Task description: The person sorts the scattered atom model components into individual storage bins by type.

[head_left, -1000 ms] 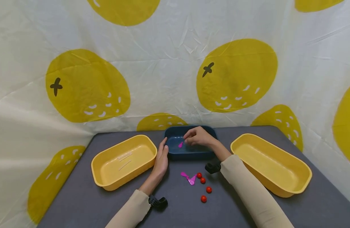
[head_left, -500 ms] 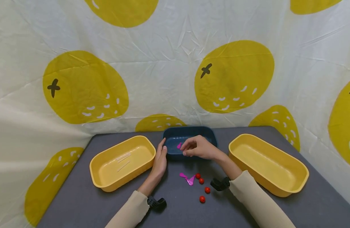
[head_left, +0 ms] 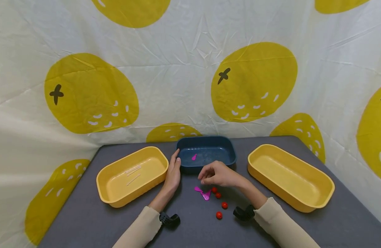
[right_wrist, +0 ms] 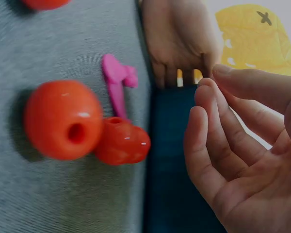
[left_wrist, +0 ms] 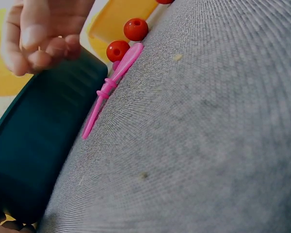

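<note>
While straight-fingered left hand (head_left: 172, 176) braces blue tray (head_left: 215, 155), empty, relaxed right hand (head_left: 217, 175) should pinch pink piece (head_left: 206, 196) without nudging beads (head_left: 218, 195).

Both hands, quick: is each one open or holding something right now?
Left hand: open, touching the side of the blue tray.
Right hand: open, holding nothing I can see.

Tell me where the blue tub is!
In the head view, the dark blue tub sits far back on the table between two yellow tubs, the left hand at its left end.
</note>
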Available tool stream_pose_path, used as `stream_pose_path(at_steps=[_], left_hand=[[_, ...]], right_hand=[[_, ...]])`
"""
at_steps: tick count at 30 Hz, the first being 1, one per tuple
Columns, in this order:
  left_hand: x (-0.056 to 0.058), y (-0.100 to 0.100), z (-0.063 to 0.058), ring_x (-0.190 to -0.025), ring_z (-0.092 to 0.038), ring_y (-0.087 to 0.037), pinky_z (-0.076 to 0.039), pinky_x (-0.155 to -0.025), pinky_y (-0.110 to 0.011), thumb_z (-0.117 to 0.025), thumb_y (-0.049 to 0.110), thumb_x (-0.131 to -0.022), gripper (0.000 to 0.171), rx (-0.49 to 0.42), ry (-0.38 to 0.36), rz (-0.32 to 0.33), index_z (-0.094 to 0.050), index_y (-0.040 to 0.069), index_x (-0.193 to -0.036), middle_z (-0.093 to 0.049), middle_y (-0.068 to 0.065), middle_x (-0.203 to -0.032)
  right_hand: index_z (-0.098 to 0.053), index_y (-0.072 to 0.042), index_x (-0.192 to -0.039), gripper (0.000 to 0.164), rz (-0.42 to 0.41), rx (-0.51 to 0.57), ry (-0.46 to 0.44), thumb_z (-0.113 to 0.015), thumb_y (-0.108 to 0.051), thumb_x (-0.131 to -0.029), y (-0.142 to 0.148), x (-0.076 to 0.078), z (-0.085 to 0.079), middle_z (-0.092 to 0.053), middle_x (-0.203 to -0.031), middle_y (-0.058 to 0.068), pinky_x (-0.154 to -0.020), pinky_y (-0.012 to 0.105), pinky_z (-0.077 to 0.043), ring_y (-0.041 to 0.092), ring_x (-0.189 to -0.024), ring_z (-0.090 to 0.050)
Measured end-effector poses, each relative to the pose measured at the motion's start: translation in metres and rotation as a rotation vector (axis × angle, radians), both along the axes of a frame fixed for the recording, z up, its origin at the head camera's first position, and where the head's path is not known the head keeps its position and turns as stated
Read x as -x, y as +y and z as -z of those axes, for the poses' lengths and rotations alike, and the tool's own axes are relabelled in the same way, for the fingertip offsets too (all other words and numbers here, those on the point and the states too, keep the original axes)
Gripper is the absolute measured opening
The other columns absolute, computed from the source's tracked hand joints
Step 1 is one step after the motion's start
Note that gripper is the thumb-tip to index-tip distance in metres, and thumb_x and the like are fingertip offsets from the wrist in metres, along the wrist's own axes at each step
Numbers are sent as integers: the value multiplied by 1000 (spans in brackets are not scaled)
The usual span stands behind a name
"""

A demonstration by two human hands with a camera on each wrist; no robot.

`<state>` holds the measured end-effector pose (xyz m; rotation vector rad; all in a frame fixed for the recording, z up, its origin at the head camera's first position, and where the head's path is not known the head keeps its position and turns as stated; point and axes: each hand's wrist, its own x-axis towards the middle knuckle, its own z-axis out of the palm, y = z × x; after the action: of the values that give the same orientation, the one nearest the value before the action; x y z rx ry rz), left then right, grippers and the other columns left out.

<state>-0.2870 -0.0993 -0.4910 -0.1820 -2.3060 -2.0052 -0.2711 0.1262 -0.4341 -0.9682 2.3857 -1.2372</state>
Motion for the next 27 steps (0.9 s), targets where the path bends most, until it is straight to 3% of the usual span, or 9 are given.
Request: stream_pose_path(at_steps=[4, 6, 12, 15, 27], left_hand=[[-14, 0, -21, -158, -23, -39, -16, -127, -62, -31, 23, -115, 51, 0, -3, 15, -27, 8, -164, -24, -15, -171], [-17, 1, -25, -157, -24, -40, -16, -127, -62, -31, 22, -115, 51, -5, 4, 16, -28, 8, -163, -25, -16, -171], [1, 2, 1, -159, -23, -36, -14, -128, -60, -32, 22, -115, 50, -22, 8, -12, -30, 13, -163, -26, -11, -171], [4, 2, 9, -159, -24, -34, -14, -129, -60, -33, 25, -115, 49, -22, 27, -23, -31, 16, -163, -27, -8, -171], [2, 0, 12, -158, -24, -32, -16, -128, -61, -32, 33, -114, 51, 23, 25, -19, -29, 22, -164, -26, -4, -172]], right_hand=[[-77, 2, -101, 15, -2, -12, -14, -76, -9, -92, -1, 1, 7, -78, -88, 8, -73, 22, -58, 11, -75, -69], [-77, 0, -100, 13, 2, -20, -26, -76, -9, -92, -1, 1, 11, -78, -87, 7, -72, 22, -58, 10, -75, -69], [-79, -6, -98, 9, 24, -63, -32, -73, -7, -91, -4, 1, 23, -78, -87, 1, -69, 21, -56, 5, -73, -67], [-79, -8, -97, 9, 31, -77, -10, -73, -7, -90, -6, 0, 25, -79, -86, 0, -69, 21, -56, 5, -73, -69], [-79, -9, -90, 4, 60, -95, 57, -78, -6, -86, -10, -2, 33, -77, -79, 0, -65, 20, -56, 3, -68, -68]])
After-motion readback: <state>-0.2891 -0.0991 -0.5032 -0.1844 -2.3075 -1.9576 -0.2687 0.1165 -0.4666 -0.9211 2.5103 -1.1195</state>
